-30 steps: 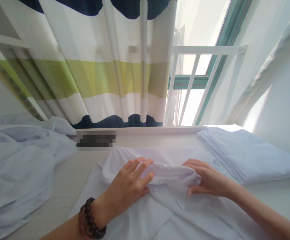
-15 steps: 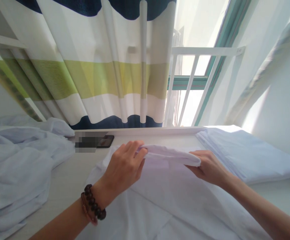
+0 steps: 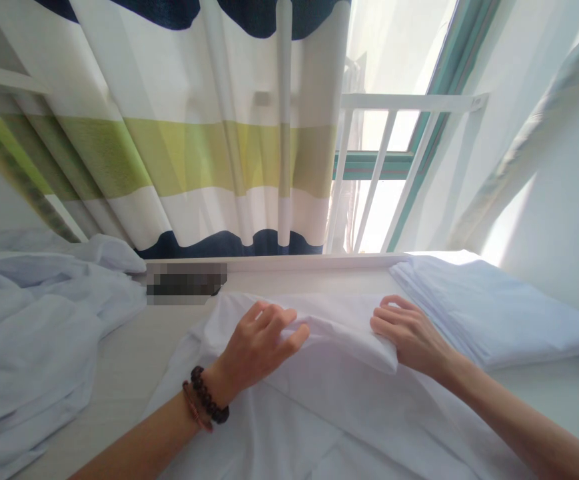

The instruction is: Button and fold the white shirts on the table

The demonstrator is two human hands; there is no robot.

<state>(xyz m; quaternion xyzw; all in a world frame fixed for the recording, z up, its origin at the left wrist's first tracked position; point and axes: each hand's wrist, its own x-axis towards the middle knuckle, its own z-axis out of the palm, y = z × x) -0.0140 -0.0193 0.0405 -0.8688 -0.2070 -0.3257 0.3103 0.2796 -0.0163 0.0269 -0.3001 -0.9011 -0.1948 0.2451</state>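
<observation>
A white cloth garment [image 3: 314,400] with faint seams is spread in front of me, its far edge folded over toward me. Over the left part of that fold lies my left hand [image 3: 262,340]. Its fingers are loosely bent and apart, resting on the cloth, and dark beads circle the wrist. At the fold's right end, my right hand [image 3: 406,330] has its fingers curled over the fabric and its thumb out of sight; it appears to hold the fold. The fold's loose corner hangs beside this palm.
Crumpled white cloth [image 3: 34,333] is heaped at the left. A neatly folded white cloth [image 3: 499,310] lies at the right. Near the back ledge sits a dark, pixelated object [image 3: 184,280]. Beyond are a striped curtain [image 3: 194,157] and a white railing [image 3: 414,102] by the window.
The cloth edge, earlier pinched and raised between both hands, has come down and been laid over toward me. My left hand has loosened its fingers and moved slightly right.
</observation>
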